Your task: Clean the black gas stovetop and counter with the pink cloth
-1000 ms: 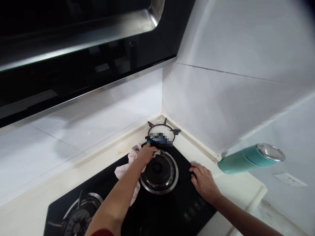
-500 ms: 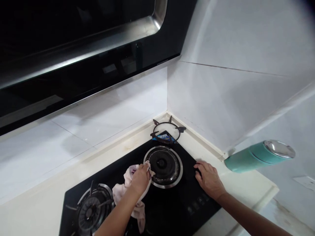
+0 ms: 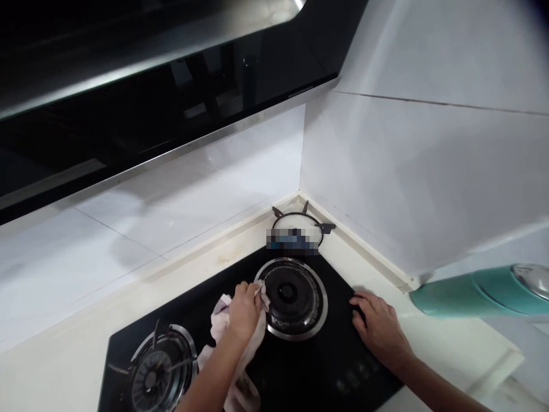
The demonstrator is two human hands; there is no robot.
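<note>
"What has changed since a second ago?"

"The left hand (image 3: 244,313), gripping a cloth (image 3: 256,340), has moved from the back rim of the right burner (image 3: 295,303) to its left rim. The right hand (image 3: 380,326) remains at the right edge of the black cooktop (image 3: 295,372)."

"And the fingers?"

"Closed on a bunched cloth end at left; loosely bent and parted at right."

"How does the cloth look?"

"Pale pink, crumpled, with a purplish patch, trailing beneath the forearm across the cooktop, toward the front."
</note>
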